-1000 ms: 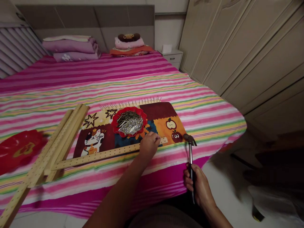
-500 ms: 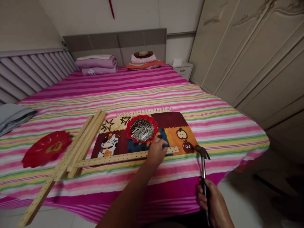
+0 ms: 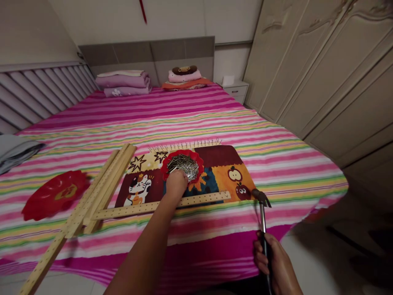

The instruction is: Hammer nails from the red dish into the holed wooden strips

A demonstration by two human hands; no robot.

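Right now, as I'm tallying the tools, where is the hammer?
In the head view, the hammer is at lower right, gripped in the right hand, with its head by the near right corner of the patterned mat.

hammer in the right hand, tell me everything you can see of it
The hammer is a claw hammer with a dark head, a curved claw pointing right, a shiny, metal-looking shaft and a black grip. The right hand is wrapped around the grip. The head points away from the person, beside the near right corner of the patterned mat. Whether it touches the mat or the striped bed cover is unclear.
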